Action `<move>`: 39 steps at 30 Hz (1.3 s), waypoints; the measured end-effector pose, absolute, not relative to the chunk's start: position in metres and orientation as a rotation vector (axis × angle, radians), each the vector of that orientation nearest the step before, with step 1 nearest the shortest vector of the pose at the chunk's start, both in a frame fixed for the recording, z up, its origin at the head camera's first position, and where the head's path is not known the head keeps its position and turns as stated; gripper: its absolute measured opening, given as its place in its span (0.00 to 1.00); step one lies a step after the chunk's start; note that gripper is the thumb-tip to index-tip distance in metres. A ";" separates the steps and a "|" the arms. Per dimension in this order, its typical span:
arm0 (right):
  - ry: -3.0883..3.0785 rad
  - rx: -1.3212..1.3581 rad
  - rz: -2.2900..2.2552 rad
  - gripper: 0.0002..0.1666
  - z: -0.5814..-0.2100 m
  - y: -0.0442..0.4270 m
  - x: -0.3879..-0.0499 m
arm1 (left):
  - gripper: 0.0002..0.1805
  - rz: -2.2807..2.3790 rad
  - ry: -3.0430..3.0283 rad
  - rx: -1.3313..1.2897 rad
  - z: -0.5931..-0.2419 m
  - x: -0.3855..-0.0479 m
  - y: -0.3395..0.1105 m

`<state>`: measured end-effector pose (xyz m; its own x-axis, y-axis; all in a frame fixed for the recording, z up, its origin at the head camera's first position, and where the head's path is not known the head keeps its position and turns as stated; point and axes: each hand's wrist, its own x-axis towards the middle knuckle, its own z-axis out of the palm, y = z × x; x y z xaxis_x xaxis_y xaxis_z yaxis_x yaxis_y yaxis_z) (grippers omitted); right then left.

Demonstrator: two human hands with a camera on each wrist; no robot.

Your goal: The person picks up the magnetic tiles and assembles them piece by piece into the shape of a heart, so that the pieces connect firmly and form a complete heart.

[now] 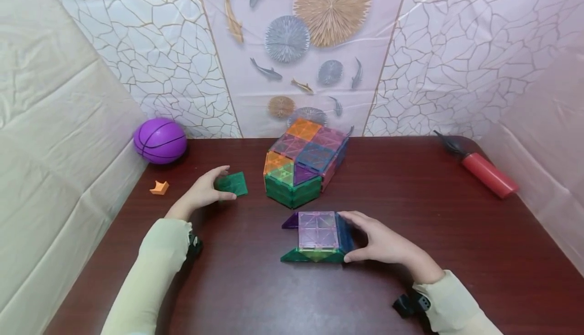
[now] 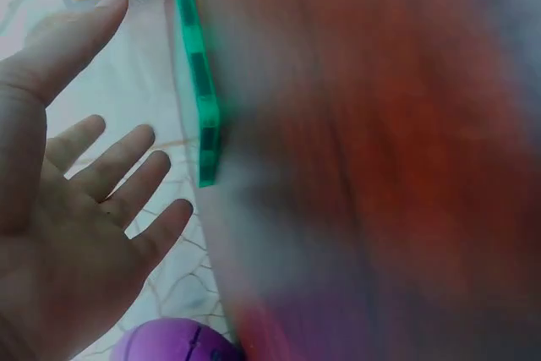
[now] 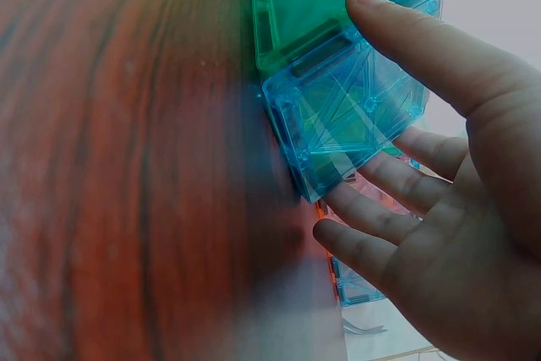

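Observation:
A green magnetic tile lies flat on the table. My left hand is beside it, thumb and fingers spread around its left end; in the left wrist view a gap shows between the hand and the tile. At the front middle stands a small magnetic tile block with a pale lilac square on top, green and purple triangles at its sides and a slanted blue tile on the right. My right hand holds that blue end, thumb at the near corner and fingers at the far one.
Behind the small block stands a larger multicoloured magnetic tile structure. A purple ball sits at the back left, with a small orange piece in front of it. To the right lies a red cylinder with a black tip.

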<state>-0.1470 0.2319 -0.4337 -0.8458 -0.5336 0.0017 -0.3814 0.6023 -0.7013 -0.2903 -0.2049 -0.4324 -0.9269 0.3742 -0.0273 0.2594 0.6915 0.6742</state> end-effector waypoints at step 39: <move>2.631 -0.772 -1.078 0.54 -0.435 0.233 -0.148 | 0.50 1.082 2.462 0.959 -0.425 -0.215 -0.137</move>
